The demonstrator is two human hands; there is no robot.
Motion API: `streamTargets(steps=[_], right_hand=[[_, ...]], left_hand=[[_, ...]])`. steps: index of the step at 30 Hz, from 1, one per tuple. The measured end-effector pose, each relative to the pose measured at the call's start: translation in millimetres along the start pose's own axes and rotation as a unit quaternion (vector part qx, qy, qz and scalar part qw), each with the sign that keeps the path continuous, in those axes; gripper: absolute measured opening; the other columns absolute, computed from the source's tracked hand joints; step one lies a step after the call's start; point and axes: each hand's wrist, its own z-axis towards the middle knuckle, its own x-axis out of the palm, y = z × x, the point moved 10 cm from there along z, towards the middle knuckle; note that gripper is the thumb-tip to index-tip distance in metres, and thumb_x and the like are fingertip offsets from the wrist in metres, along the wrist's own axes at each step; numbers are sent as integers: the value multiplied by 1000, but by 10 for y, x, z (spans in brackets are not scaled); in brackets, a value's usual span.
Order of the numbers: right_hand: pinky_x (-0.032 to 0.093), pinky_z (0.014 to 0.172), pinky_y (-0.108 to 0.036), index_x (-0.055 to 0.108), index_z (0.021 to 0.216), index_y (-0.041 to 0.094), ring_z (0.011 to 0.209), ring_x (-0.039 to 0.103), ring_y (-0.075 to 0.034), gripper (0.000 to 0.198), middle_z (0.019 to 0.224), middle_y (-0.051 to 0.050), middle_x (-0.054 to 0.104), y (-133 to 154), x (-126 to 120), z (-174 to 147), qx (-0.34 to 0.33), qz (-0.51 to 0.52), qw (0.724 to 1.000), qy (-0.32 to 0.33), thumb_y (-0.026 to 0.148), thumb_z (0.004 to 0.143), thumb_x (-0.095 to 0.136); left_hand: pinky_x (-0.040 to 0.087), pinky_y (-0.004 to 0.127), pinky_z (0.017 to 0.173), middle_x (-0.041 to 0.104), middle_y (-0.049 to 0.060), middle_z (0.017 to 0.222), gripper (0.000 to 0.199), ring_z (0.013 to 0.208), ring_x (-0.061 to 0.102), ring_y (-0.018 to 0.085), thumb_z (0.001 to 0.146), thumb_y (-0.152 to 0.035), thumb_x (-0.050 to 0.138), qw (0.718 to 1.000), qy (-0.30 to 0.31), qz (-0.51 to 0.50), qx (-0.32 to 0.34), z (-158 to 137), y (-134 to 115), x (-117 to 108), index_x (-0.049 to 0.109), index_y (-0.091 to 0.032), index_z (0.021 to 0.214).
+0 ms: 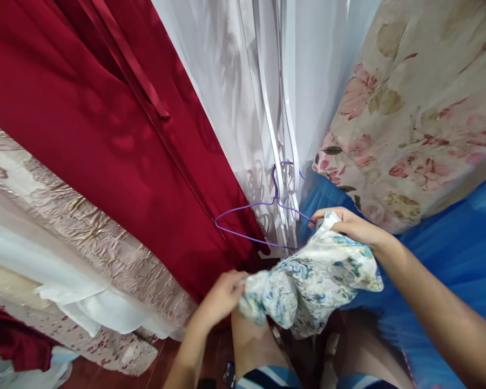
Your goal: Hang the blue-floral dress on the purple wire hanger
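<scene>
A white garment with a blue and green floral print (314, 275) is stretched between my two hands. At its lower left end, my left hand (227, 292) has its fingers closed on the cloth. My right hand (344, 222) grips the upper right edge, its thumb over the fabric and its fingers behind. A purple wire hanger (243, 207) hangs by its hook from a white rack, and its right end runs to my right hand, where the garment covers it. The left arm of the hanger is bare.
White rack bars (285, 108) come down in the middle. Long dark red fabric (117, 140) hangs on the left, beside textured beige cloth (81, 210). Floral beige fabric (421, 119) and blue fabric (449, 270) hang on the right. Below is a reddish tiled floor (166, 362).
</scene>
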Motion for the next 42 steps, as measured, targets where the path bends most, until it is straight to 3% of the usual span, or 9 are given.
streamTargets(steps=[4,9,14,20,24,27,31,39,42], right_hand=[[47,63,-23,72,86,17,66,61,-14,22,76,0,69,156,135,-63,-4,-25,999,23,28,70,82],[43,55,-22,68,77,16,59,55,-11,21,67,3,62,279,224,-126,5,-1,1000,-7,28,67,83],[49,60,-26,71,84,15,64,63,-16,26,74,-2,69,174,100,-150,37,-8,999,-10,33,69,83],[51,87,-29,64,126,25,106,66,-22,49,119,-5,69,42,-40,-435,-38,-5,999,-35,36,80,78],[44,59,-23,66,90,20,67,58,-14,23,77,1,65,-169,-228,-801,-46,-41,984,-167,43,88,70],[33,52,-25,56,66,18,55,42,-11,38,60,3,50,-2,-249,-952,-101,-149,948,-262,45,89,69],[31,52,-28,56,61,19,56,40,-13,43,57,2,46,393,-192,-1004,-150,-216,906,-331,48,91,65],[19,49,-34,52,60,24,50,28,-15,40,56,1,36,685,-605,-1288,-142,-118,849,-495,49,86,71],[26,51,-34,54,67,25,56,37,-19,33,65,-3,46,958,-460,-1253,-212,-89,843,-486,46,92,63]], left_hand=[[50,34,86,71,6,89,26,88,63,22,80,-14,46,972,-181,127,74,352,16,-1035,71,-19,80],[42,42,105,70,10,109,22,112,56,26,80,-9,42,930,-324,125,115,601,-371,-1619,60,-19,74],[47,39,105,60,11,131,18,125,57,24,83,-22,60,926,-291,-97,221,740,-823,-1504,56,-20,101],[49,31,94,69,9,113,30,105,65,21,92,-35,59,965,-216,-64,137,836,-632,-1124,62,-17,116],[48,25,81,70,4,93,22,86,64,17,93,-35,59,955,-273,-1,115,641,-586,-1154,69,-16,99],[46,23,77,69,2,88,17,81,62,16,91,-32,61,933,-338,37,120,479,-691,-1267,70,-17,91],[45,22,70,65,-2,74,16,68,57,13,86,-33,68,903,-413,74,88,302,-786,-1371,68,-18,80],[38,19,58,52,-5,61,29,56,46,9,91,-40,62,920,-378,66,74,154,-993,-1018,63,-17,72],[39,21,62,58,-4,66,26,60,51,12,94,-40,58,915,-392,81,45,167,-913,-1053,65,-18,82]])
